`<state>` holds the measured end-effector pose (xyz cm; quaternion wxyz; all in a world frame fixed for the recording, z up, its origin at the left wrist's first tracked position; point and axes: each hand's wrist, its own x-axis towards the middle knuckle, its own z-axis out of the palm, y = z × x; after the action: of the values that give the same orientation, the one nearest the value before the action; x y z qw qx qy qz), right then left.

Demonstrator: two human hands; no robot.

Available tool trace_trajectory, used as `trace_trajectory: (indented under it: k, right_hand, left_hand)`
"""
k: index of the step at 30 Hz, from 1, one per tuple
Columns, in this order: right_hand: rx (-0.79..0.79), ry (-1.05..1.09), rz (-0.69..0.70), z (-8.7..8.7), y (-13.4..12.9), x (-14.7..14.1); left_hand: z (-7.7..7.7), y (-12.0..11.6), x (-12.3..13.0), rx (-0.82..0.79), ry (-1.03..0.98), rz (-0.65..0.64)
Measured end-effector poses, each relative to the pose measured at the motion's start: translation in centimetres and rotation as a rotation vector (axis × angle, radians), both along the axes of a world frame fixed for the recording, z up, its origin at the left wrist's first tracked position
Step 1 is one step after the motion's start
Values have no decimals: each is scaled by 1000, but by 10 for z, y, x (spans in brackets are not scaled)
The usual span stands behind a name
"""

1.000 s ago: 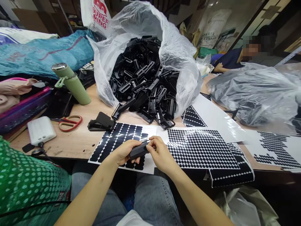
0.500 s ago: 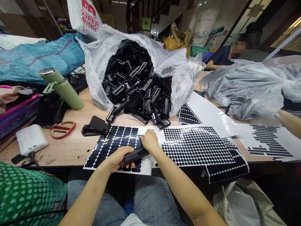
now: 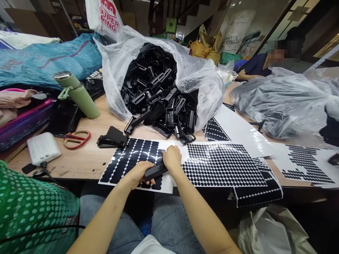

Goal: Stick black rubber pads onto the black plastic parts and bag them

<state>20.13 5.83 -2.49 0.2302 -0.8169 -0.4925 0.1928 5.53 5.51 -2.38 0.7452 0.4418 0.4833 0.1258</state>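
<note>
A long black plastic part point(image 3: 155, 172) with a ridged side lies in my left hand point(image 3: 138, 175), whose fingers wrap round its near end. My right hand point(image 3: 172, 159) is closed at the far end of the same part, thumb against its top; its fingertips are partly hidden. Both hands are over a sheet of black oblong stickers point(image 3: 122, 160). To the right lies a sheet of round black stickers point(image 3: 222, 164). Beyond the hands, a clear plastic bag point(image 3: 113, 83) spills many black plastic parts point(image 3: 159, 95) onto the table.
Left on the table point(image 3: 82, 164) are red-handled scissors point(image 3: 77, 139), a white power bank point(image 3: 43, 148) and a green bottle point(image 3: 83, 98). Loose black parts point(image 3: 112, 137) lie near the bag. More sticker sheets point(image 3: 304, 164) and a full plastic bag point(image 3: 280, 102) are right; a person point(image 3: 255, 65) sits beyond.
The view has shifted slightly, so things sit further right in the picture. Both hands stay on the black part, barely changed. Another person's forearm at the right edge is gone.
</note>
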Motion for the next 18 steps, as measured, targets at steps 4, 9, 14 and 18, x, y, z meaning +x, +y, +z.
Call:
trace_trajectory:
  k: [4,9,14,18]
  right_hand:
    - [39,56,31,1,1,-3]
    - [204,278,81,19,-18,16]
    - [79,809,90,36,-57,45]
    - [-40,999,159,39,-79,49]
  left_hand:
    - [0,-1,2,-3,-8,27]
    - [7,-2,-1,7,-37,43]
    - [16,-5,-8,20,-84,3]
    - [23,-9,-9,34,-108,-25]
